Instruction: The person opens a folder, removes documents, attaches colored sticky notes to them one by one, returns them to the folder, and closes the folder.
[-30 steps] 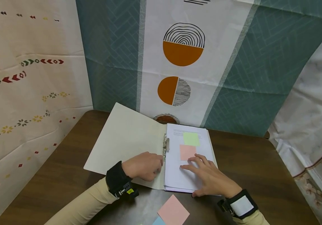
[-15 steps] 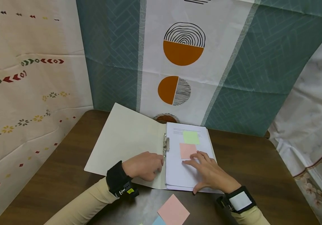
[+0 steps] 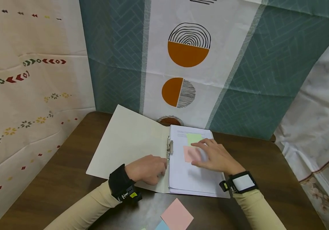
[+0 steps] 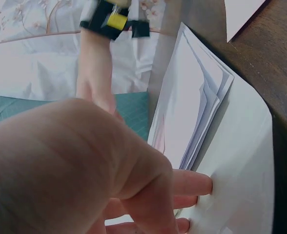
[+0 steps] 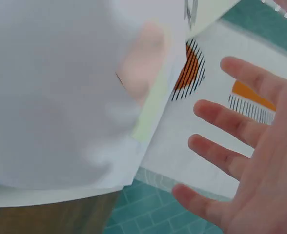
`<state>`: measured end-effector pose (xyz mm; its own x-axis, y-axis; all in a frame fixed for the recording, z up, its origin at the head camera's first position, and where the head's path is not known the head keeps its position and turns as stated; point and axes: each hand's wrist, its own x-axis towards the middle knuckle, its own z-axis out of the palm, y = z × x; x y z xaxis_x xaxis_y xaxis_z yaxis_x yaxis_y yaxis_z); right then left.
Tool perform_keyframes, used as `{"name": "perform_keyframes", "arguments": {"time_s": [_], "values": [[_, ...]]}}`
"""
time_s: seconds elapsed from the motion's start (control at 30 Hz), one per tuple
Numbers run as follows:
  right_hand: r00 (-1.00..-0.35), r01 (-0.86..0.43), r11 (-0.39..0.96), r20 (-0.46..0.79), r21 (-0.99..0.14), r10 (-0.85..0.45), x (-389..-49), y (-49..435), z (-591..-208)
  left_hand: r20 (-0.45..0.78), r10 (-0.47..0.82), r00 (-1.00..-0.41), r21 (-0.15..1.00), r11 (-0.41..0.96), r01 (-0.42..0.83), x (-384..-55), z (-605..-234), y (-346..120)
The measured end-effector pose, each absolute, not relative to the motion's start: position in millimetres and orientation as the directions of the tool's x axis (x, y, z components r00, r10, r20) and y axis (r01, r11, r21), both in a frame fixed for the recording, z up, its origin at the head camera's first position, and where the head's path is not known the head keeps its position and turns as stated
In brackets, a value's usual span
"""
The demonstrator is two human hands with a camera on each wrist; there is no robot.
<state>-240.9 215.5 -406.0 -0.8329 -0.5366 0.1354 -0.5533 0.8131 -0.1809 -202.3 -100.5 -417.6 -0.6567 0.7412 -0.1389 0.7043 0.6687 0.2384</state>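
An open ring binder [image 3: 129, 137] lies on the table, with a stack of white paper [image 3: 184, 179] in its right half. A green sticky note [image 3: 192, 138] and a pink sticky note [image 3: 189, 154] lie one below the other on the top sheet. My right hand [image 3: 217, 156], fingers spread and holding nothing, hovers over the right side of the page, partly covering both notes. In the left wrist view, my left hand [image 4: 85, 161] touches the inside of the cover with its fingertips, beside the metal ring clip [image 3: 168, 148] in the head view.
In front of the binder, a loose pink square note [image 3: 177, 214] overlaps a blue one [image 3: 162, 226] on the brown table [image 3: 256, 159]. Patterned curtains [image 3: 118, 57] hang behind the table and along both sides.
My right hand has moved up and away from the lower part of the page, lifting off the paper toward the sticky notes. My left hand has stayed in place.
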Motion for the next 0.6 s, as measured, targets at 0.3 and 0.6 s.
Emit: {"name": "perform_keyframes", "arguments": {"time_s": [0.3,0.6], "values": [[-0.885,-0.462,0.857,0.059,-0.227,-0.462,-303,204,-387,-0.139,0.739,-0.659,0.224,0.671,0.706,-200,-414,-102],[-0.892,-0.421,0.863,-0.048,-0.278,-0.450,-355,201,-403,-0.153,0.749,-0.645,0.177,0.663,0.727,-196,-413,-101]]}}
